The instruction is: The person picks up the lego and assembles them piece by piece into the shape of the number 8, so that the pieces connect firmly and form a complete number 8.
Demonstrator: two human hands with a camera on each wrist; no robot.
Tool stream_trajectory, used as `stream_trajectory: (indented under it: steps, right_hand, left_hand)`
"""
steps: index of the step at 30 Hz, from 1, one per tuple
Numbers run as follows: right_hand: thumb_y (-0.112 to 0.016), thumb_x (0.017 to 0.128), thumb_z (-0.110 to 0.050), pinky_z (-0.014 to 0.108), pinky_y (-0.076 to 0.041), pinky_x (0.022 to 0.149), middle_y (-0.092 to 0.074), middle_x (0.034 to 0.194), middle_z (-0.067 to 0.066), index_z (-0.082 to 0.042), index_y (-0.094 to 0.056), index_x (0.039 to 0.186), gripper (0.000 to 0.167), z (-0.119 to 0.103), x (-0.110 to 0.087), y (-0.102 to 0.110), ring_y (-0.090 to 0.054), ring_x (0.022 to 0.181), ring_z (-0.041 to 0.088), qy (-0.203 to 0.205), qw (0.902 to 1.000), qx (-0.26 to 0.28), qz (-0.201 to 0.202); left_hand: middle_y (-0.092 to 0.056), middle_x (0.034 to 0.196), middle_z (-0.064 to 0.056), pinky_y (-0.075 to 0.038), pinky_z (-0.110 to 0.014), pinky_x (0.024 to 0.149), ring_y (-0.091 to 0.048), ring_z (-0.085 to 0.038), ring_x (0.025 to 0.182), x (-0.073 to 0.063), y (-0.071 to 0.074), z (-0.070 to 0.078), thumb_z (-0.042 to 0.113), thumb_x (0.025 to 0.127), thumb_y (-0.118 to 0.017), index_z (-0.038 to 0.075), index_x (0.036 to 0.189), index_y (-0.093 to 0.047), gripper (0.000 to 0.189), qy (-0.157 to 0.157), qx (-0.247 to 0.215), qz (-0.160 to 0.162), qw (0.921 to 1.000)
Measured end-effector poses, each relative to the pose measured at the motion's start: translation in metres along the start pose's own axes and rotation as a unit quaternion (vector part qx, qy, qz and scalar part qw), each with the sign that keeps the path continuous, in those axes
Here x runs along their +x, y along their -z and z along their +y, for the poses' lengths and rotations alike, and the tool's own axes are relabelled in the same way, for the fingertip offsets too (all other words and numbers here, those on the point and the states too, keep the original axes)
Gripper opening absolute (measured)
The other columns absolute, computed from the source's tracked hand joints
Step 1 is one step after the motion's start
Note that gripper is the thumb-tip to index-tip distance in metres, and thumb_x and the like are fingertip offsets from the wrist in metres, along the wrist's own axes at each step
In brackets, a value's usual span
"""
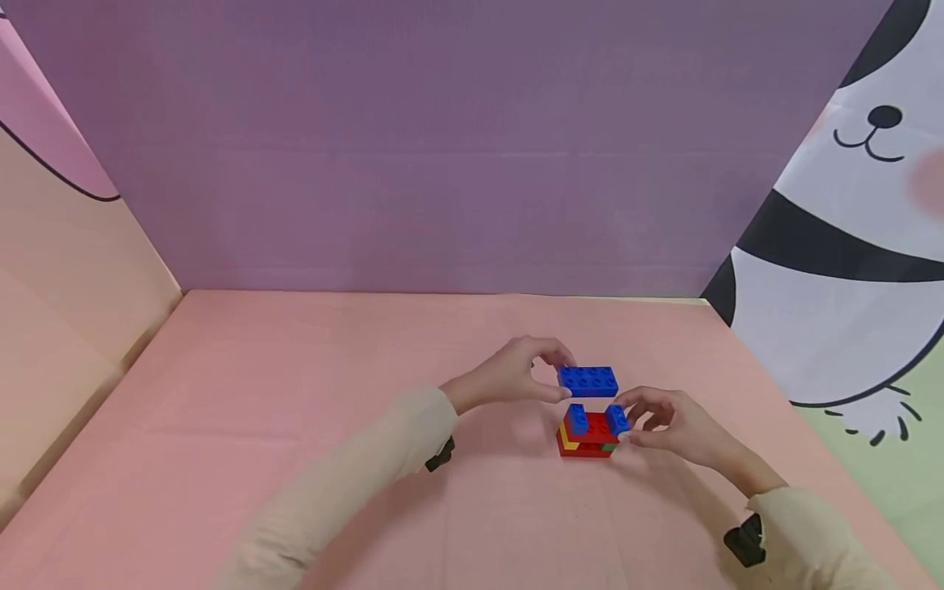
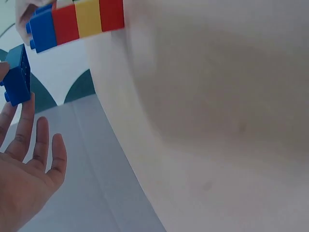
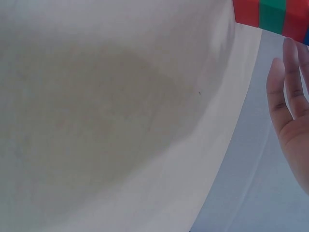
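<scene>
My left hand (image 1: 516,373) pinches a large blue toy brick (image 1: 587,382) by its left end, thumb in front and fingers behind. It is held above a small brick stack (image 1: 586,451) on the table. In the left wrist view the large blue brick (image 2: 18,77) is apart from the stack (image 2: 88,19), whose layers show red, yellow, red and blue. Two small blue bricks stand on the stack's red top (image 1: 596,426), one at each end. My right hand (image 1: 678,428) grips the right-hand small blue brick (image 1: 617,419) between thumb and fingers. Green shows low on that side (image 3: 272,14).
A pink cloth covers the table (image 1: 332,369). Behind it rises a purple wall (image 1: 442,147). A panda-print panel (image 1: 848,328) borders the right side, and a peach panel (image 1: 66,287) the left. Dark wrist cameras sit at both beige sleeves (image 1: 369,459).
</scene>
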State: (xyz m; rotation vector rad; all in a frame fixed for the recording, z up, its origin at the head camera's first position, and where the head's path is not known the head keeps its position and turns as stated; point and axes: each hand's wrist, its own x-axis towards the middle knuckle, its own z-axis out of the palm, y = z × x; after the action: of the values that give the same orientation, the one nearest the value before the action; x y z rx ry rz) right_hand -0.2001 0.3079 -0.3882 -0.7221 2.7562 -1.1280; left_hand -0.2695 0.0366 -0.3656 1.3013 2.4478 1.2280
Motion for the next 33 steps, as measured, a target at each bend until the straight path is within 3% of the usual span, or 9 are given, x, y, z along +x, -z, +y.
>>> stream_trajectory:
  steps: [9,15,21,33]
  right_hand:
    - [-0.072,0.077,-0.012,0.025,-0.053,0.069,-0.063,0.095,0.004,-0.004,-0.056,0.111,0.038,0.002,0.000,-0.001,-0.060,0.082,0.007,0.014,0.9999,0.009,-0.003]
    - [-0.072,0.076,-0.008,0.025,-0.053,0.066,-0.063,0.093,-0.005,-0.004,-0.056,0.111,0.038,0.004,0.001,0.000,-0.059,0.081,0.007,0.033,0.9992,0.021,-0.002]
    - [-0.071,0.076,-0.007,0.025,-0.053,0.066,-0.063,0.093,-0.010,-0.004,-0.056,0.111,0.039,0.004,0.002,0.000,-0.059,0.082,0.005,0.032,0.9991,0.027,-0.005]
    - [-0.071,0.076,-0.007,0.024,-0.053,0.067,-0.064,0.095,-0.005,-0.005,-0.056,0.112,0.039,0.004,0.002,-0.001,-0.059,0.084,0.003,0.031,0.9992,0.025,-0.006]
  left_hand:
    - [-0.062,0.107,0.005,-0.044,-0.019,0.084,-0.054,-0.005,0.099,-0.007,-0.011,0.009,0.026,0.077,-0.072,0.017,0.109,-0.060,0.036,0.005,-0.021,0.004,0.9998]
    - [-0.062,0.103,0.008,-0.044,-0.020,0.084,-0.053,-0.003,0.097,-0.010,-0.017,0.012,0.027,0.077,-0.071,0.019,0.107,-0.060,0.033,-0.007,-0.014,0.003,0.9999]
    - [-0.061,0.103,0.011,-0.043,-0.022,0.084,-0.052,-0.001,0.098,-0.011,-0.022,0.013,0.029,0.076,-0.072,0.022,0.108,-0.059,0.035,0.005,-0.004,0.001,1.0000]
    - [-0.061,0.101,0.012,-0.042,-0.025,0.087,-0.053,-0.001,0.097,-0.013,-0.026,0.014,0.031,0.075,-0.073,0.023,0.107,-0.059,0.035,0.009,0.007,0.002,0.9999]
